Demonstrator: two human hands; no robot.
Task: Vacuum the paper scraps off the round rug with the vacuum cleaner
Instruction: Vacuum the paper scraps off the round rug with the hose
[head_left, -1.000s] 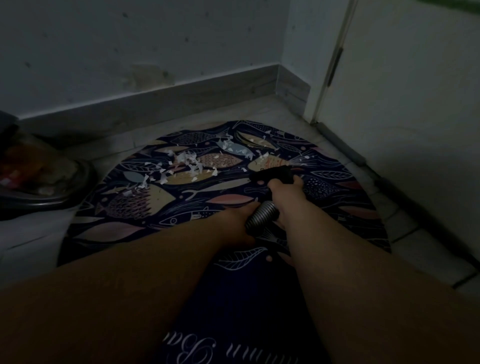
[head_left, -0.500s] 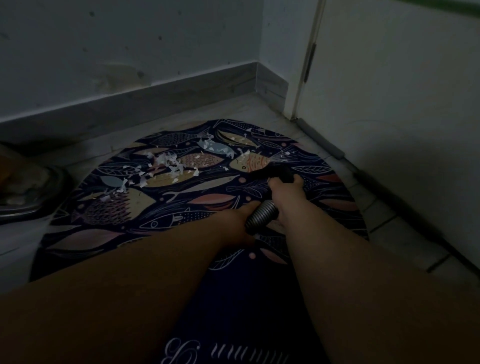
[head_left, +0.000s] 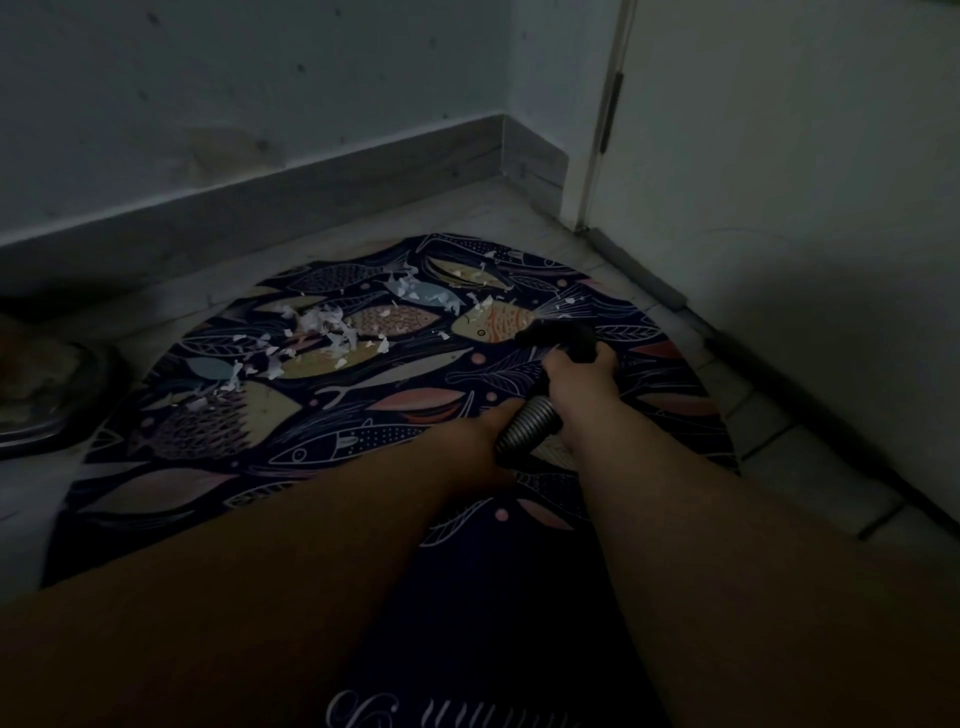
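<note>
A round dark rug (head_left: 171, 488) printed with fish lies on the tiled floor. White paper scraps (head_left: 322, 332) are strewn over its far left part, with a few more near the far middle. My right hand (head_left: 576, 379) grips the black nozzle (head_left: 556, 335) of the vacuum cleaner, whose tip rests on the rug right of the scraps. Just behind it, my left hand (head_left: 493, 426) holds the ribbed grey hose (head_left: 527, 423). Both forearms fill the lower part of the view.
A wall with a grey skirting board (head_left: 311, 192) runs behind the rug. A white door (head_left: 779, 208) stands at the right, its bottom edge close to the rug. A dark dish-like object (head_left: 47, 395) sits on the floor at the left.
The nozzle has slid a little toward the far right part of the rug. My view has swung right, so the dish at the left is nearly out of frame.
</note>
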